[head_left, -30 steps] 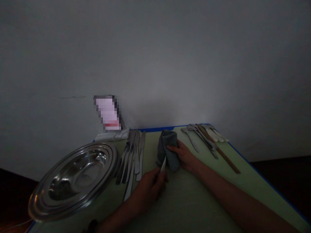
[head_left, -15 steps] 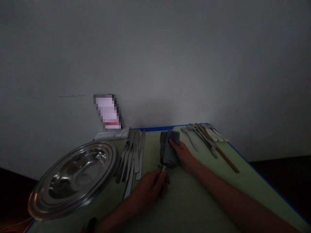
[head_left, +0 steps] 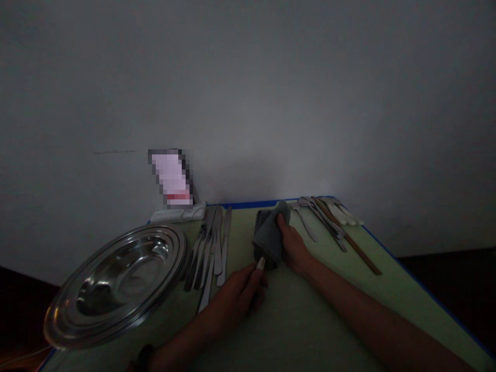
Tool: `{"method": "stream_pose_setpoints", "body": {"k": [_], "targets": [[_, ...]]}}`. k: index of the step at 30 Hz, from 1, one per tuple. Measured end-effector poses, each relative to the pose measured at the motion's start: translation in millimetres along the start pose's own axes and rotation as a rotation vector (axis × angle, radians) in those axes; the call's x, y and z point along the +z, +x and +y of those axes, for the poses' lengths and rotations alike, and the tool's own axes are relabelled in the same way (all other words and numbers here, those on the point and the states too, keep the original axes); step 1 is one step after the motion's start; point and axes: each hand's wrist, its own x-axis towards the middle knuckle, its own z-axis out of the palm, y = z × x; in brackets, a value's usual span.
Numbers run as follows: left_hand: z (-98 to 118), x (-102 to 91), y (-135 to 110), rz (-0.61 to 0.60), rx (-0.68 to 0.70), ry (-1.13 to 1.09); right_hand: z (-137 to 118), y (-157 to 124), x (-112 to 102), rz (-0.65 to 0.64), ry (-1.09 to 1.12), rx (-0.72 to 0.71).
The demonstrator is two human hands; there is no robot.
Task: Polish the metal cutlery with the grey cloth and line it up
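Observation:
My right hand [head_left: 295,248] is closed on a folded grey cloth [head_left: 269,235], thumb on its upper right side. My left hand [head_left: 246,289] pinches a pale, shiny cutlery handle [head_left: 261,263] just below the cloth. The other end of that piece is hidden by the cloth, so its kind does not show. To the left lies a row of table knives [head_left: 219,243] and other metal cutlery. Beyond my right hand rests a fork [head_left: 305,222], lying apart from the other pieces.
Stacked steel basins [head_left: 127,330] stand at the left of the green table [head_left: 310,320]. Chopsticks [head_left: 362,252], metal spoons [head_left: 321,217] and white-handled cutlery [head_left: 341,214] lie at the back right. A blurred phone [head_left: 170,178] leans on the wall, above a white object [head_left: 178,213].
The cloth has been turned and bunched in my right hand, its top shifting right and covering the fork's tip. My left hand still holds the handle, slightly higher and more tilted.

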Motion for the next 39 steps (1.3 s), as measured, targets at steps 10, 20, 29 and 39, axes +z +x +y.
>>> {"method": "stream_pose_setpoints", "body": {"k": [10, 20, 29, 39], "targets": [[1, 0.3, 4, 0.152, -0.006, -0.041, -13, -6, 8, -0.198, 0.208, 0.038], [1, 1.1, 3, 0.138, -0.044, -0.052, -9, 3, 0, -0.190, 0.231, 0.125], [2, 2.2, 3, 0.120, -0.055, -0.026, -14, -5, 2, -0.246, 0.201, 0.087], [3, 1.7, 2, 0.080, -0.033, 0.013, -13, -11, 1, -0.310, 0.159, 0.082]]}}
